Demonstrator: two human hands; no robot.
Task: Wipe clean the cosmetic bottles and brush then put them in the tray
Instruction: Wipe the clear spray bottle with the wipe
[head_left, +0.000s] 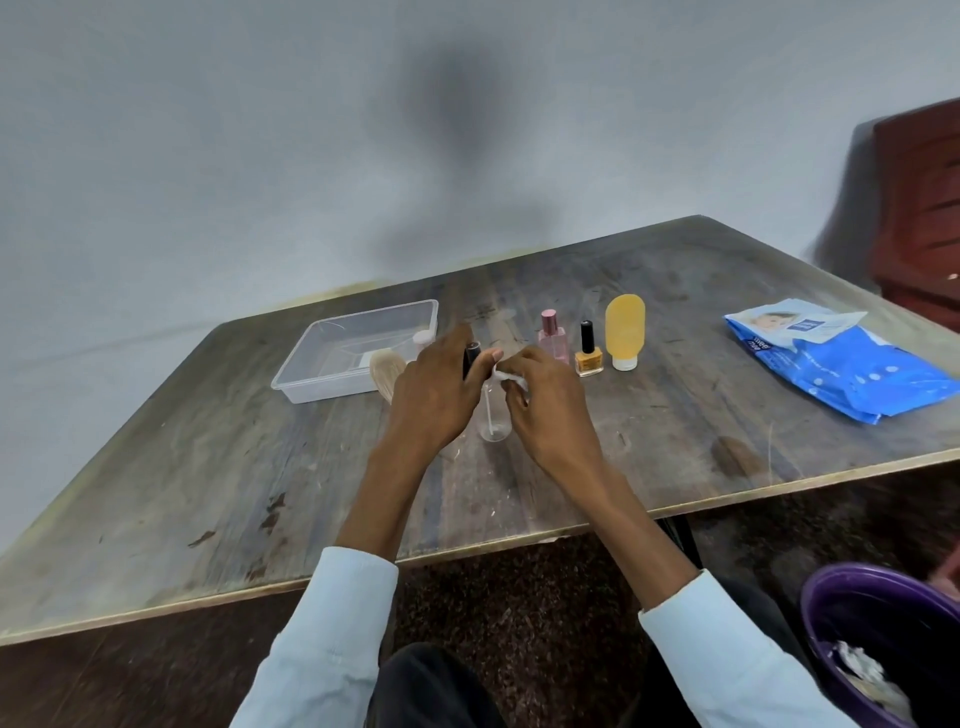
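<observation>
My left hand (434, 395) grips a clear plastic spray bottle (493, 423) near its dark cap, holding it upright just above the table. My right hand (545, 400) pinches a small white wipe (511, 379) against the bottle's upper part. A clear plastic tray (322, 358) stands to the left. A brush with pale bristles (385, 370) lies at the tray's near right corner, beside a small pale jar (423, 339). To the right stand a pink perfume bottle (551, 332), a yellow nail polish bottle (588, 353) and an orange tube (625, 327).
A blue pack of wet wipes (841, 364) lies at the table's right side. A purple bin (878, 639) with used wipes sits on the floor at the lower right. A dark wooden cabinet (924, 208) stands beyond the wooden table (208, 493).
</observation>
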